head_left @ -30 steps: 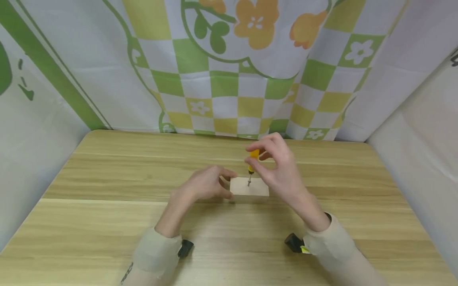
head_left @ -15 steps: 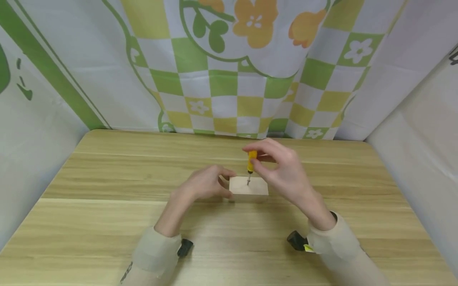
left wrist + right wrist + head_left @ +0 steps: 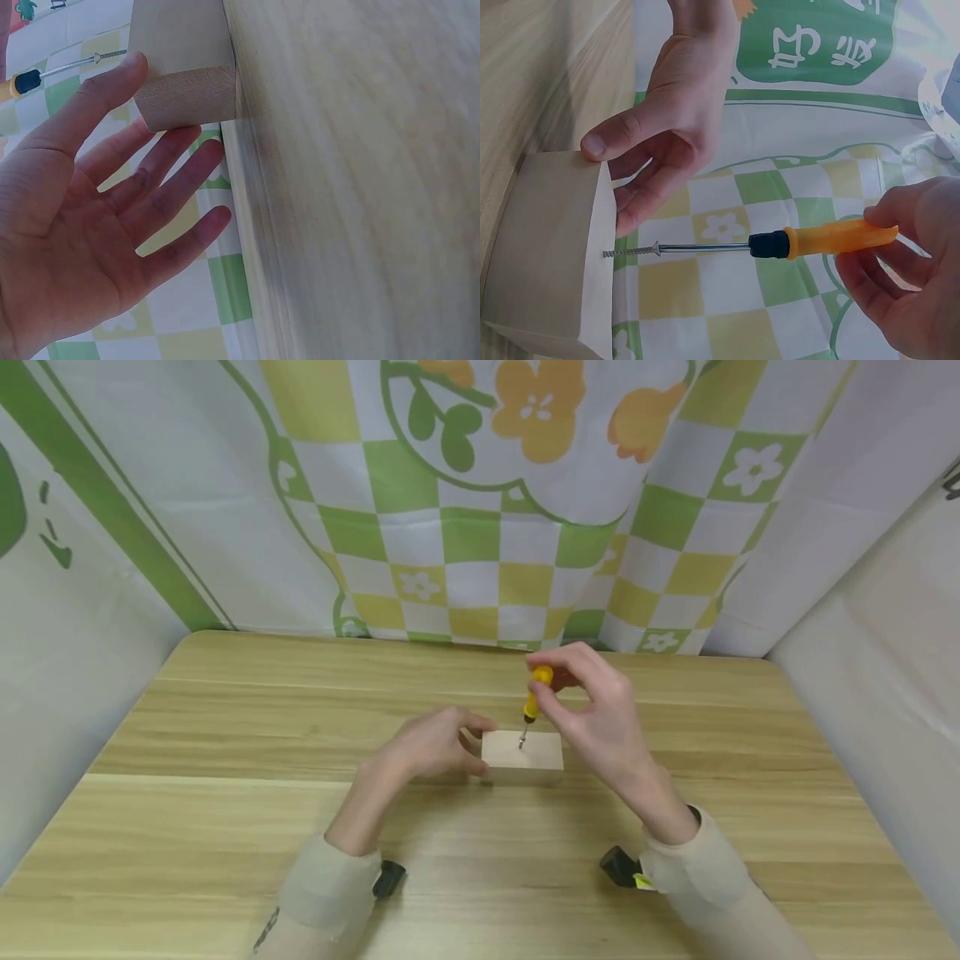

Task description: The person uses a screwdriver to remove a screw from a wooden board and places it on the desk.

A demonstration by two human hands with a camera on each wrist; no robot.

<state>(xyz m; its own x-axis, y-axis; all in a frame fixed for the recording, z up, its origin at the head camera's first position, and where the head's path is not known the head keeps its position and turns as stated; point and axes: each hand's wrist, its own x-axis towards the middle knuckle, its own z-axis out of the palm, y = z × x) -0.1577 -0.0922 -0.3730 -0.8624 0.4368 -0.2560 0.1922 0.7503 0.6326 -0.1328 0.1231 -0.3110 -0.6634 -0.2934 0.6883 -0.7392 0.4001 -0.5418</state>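
Note:
A pale wooden block (image 3: pixel 542 752) lies on the table, its left end held between the thumb and fingers of my left hand (image 3: pixel 427 745). A screw (image 3: pixel 632 251) stands out of the block's top face with most of its thread showing. The tip of a screwdriver (image 3: pixel 836 238), yellow-handled with a black collar, meets the screw's head. My right hand (image 3: pixel 600 718) pinches the end of that handle between thumb and fingertips. In the left wrist view, the thumb lies at one edge of the block (image 3: pixel 187 97) and the outer fingers are spread apart from it.
The wood-grain table (image 3: pixel 225 718) runs back to a checked, flowered curtain (image 3: pixel 480 543). White cloth walls (image 3: pixel 82 635) stand at both sides. Each wrist wears a beige band (image 3: pixel 330 885) with a small black device (image 3: pixel 388 880).
My right fingers have shifted round the screwdriver handle, and its top now leans more to the right. The left hand and the block stay in nearly the same place.

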